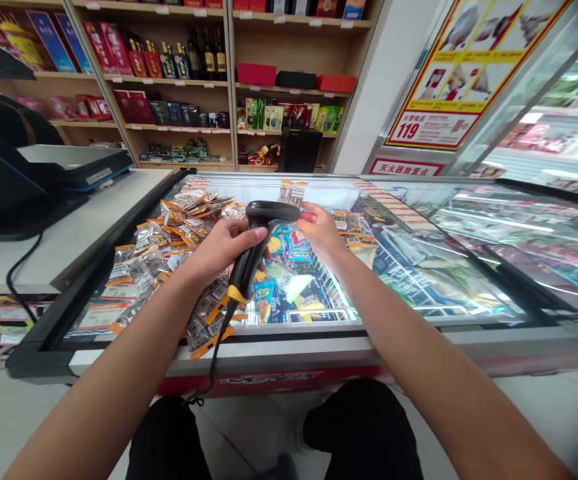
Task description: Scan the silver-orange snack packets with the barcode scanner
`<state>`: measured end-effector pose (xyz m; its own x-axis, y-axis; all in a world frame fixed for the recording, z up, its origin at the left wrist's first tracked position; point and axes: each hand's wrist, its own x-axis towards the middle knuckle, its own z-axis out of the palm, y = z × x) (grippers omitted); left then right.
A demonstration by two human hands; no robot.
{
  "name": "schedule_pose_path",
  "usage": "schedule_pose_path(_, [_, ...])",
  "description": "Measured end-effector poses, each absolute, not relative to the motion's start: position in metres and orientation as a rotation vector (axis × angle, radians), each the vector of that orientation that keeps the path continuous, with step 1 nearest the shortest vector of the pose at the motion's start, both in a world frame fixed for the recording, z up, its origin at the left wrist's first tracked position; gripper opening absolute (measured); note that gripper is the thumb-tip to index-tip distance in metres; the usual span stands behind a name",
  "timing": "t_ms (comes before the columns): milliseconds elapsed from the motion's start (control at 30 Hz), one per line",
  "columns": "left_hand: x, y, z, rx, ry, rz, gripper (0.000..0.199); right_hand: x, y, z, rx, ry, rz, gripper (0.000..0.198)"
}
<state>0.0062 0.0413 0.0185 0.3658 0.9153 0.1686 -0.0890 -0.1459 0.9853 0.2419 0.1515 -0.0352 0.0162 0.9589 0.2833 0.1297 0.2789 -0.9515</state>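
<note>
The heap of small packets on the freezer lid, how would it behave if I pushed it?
The packets look thin, flat and loosely stacked, so they would probably slide and scatter. The glass lid looks smooth, so they may slip easily.

Bright, even shop light, white glare on the freezer lid (469, 220), bent edges, soft corners.

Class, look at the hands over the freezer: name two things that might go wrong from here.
1. The scanner is held in the left hand over the freezer lid; a slip might knock the glass.
2. Its cable hangs past the pile of packets and may drag some off the edge.
</note>
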Motion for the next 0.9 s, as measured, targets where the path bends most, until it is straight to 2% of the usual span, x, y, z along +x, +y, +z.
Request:
schedule_pose_path(200, [0.007,0.039,0.02,1.435,0.799,1.077,0.047,0.241,0.153,-0.034,-1.102,-1.291,0.961,0.053])
schedule_pose_path(333, [0.007,0.039,0.026,1.406,0.863,1.24,0.052,0.254,0.158,-0.024,-1.187,-1.239,0.873,0.041])
schedule_pose_path(600, [0.003,0.041,0.036,1.272,0.92,1.51,0.057,0.322,0.156,0.005,-1.644,-1.262,0.446,0.029])
schedule_pose_path(767, [0.004,0.042,0.036,1.261,0.897,1.504,0.058,0.301,0.139,0.009,-1.661,-1.426,0.006,0.032])
schedule_pose_path(800, [0.005,0.042,0.036,1.264,0.898,1.499,0.058,0.288,0.134,0.008,-1.565,-1.507,0.06,0.028])
schedule_pose_path(867, [0.005,0.043,0.034,1.276,0.906,1.49,0.058,0.257,0.123,0.002,-1.438,-1.697,0.394,0.011])
schedule_pose_path(900, [0.005,0.044,0.033,1.284,0.909,1.485,0.057,0.242,0.118,-0.003,-1.419,-1.782,0.51,0.01])
